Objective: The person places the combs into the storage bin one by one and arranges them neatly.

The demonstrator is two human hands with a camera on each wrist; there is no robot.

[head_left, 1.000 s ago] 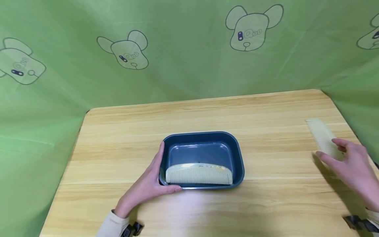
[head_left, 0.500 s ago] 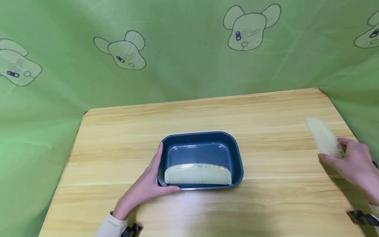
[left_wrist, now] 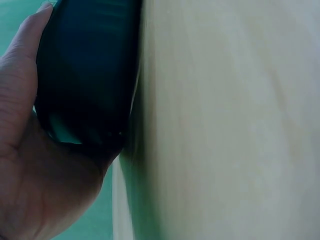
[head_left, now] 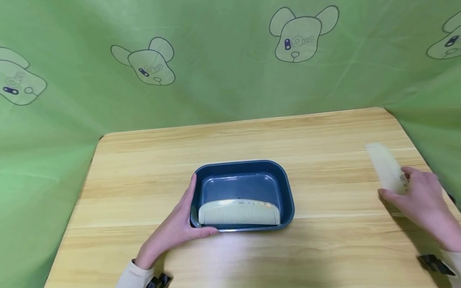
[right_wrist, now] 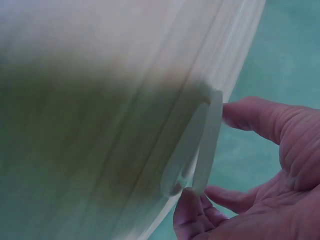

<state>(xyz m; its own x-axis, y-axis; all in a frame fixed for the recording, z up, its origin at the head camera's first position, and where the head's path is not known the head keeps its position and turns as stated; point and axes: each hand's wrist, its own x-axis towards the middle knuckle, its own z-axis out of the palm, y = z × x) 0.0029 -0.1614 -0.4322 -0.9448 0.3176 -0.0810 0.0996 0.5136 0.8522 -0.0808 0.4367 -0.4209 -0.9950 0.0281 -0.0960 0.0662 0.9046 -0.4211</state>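
Note:
A dark blue rectangular tray (head_left: 241, 184) stands mid-table. Inside it, along the front wall, lies a pale green comb (head_left: 239, 212) with its teeth toward the front. My left hand (head_left: 180, 224) grips the tray's near left corner, thumb along the front rim and fingers up the left side. At the right, my right hand (head_left: 421, 196) pinches a second pale comb (head_left: 383, 164) between thumb and fingers, its far end pointing away. Its near end is hidden by the hand. In the right wrist view this comb (right_wrist: 209, 145) appears edge-on, a similar pale shape beside it.
The light wooden table (head_left: 324, 256) has its right edge just past the right hand. A green cloth (head_left: 223, 60) with printed animal heads hangs behind and along both sides.
My right hand has closed its fingers on the second comb, which has turned slightly and shifted a little left. The left hand stays at the tray, and the view has drifted slightly.

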